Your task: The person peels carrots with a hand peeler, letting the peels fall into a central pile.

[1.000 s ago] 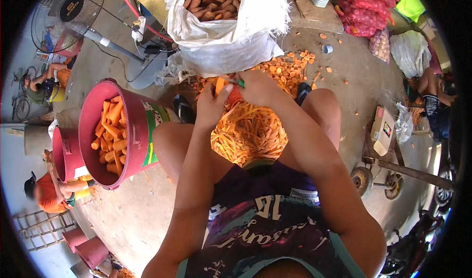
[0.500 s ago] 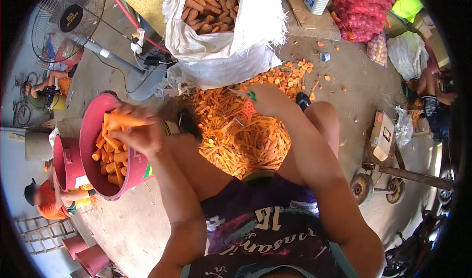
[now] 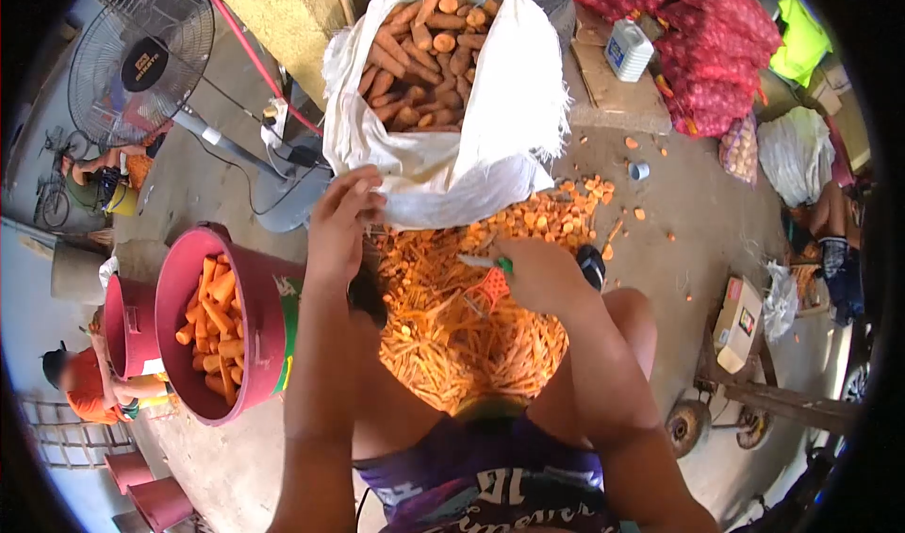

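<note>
My left hand [image 3: 345, 214] is in front of the white sack [image 3: 514, 90], its fingers apart and slightly curled, with nothing visible in them. Unpeeled carrots [image 3: 415, 71] fill the sack. Lower down, my right hand [image 3: 542, 274] is closed around a small knife [image 3: 475, 261] with a green handle and an orange-red peeler [image 3: 493, 286]. The handles are partly hidden by my fingers. Under both tools lies a heap of carrot peels [image 3: 443, 363] between my legs, with cut carrot ends [image 3: 556, 217] behind it. At left, a red bucket [image 3: 179, 269] holds peeled carrots [image 3: 219, 321].
A standing fan [image 3: 143, 65] is at the upper left, its cable on the floor. Red mesh sacks [image 3: 716, 52] and a white jug [image 3: 628, 50] stand at the upper right. A wheeled trolley [image 3: 782, 396] is on the right. Other people sit at both sides.
My left hand has moved from above the red bucket to the front of the sack. The peeled carrot it held is gone from it. My right hand keeps the tools.
</note>
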`<state>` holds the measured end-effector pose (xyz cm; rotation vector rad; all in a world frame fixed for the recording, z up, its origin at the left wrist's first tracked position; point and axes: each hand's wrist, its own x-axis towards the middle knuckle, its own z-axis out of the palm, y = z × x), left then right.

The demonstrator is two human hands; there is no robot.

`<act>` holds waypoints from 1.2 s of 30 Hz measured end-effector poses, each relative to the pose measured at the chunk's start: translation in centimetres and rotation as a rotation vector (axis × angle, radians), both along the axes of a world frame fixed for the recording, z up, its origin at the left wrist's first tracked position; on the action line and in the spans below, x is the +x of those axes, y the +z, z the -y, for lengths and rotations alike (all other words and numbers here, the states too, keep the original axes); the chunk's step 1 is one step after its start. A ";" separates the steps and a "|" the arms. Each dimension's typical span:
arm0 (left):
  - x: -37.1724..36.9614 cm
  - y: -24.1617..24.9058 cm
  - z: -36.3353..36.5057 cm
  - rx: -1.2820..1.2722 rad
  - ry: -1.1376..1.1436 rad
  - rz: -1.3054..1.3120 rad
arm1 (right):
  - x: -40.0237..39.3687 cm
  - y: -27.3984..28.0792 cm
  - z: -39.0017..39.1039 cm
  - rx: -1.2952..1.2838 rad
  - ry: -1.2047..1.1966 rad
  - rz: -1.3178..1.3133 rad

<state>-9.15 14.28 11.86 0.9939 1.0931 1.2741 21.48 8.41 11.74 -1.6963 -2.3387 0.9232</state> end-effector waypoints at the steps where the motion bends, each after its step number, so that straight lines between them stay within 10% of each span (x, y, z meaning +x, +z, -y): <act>1: 0.9 0.8 -2.8 0.009 -0.013 -0.086 | 0.3 -0.7 -0.5 0.043 -0.002 -0.034; 8: 5.1 0.0 -23.4 0.294 -0.002 -1.049 | 1.0 -1.4 -6.0 0.032 -0.030 -0.085; 19: 9.7 -5.2 -39.8 0.224 0.007 -1.494 | 2.2 -1.9 -11.6 -0.084 -0.115 -0.073; 24: 7.9 -3.9 -34.5 0.385 0.069 -1.405 | 2.4 -1.3 -10.0 -0.053 -0.099 -0.078; 26: 6.4 -3.2 -30.7 -0.052 0.024 -0.459 | 2.2 -0.9 -8.8 -0.035 -0.088 -0.125; 28: 6.1 -1.1 -22.9 -0.025 0.044 -0.106 | 1.8 -0.5 -7.2 -0.021 -0.068 -0.131; 36: 3.9 -0.3 1.2 -0.176 0.038 -0.288 | -2.8 -2.9 -1.8 0.082 -0.043 -0.248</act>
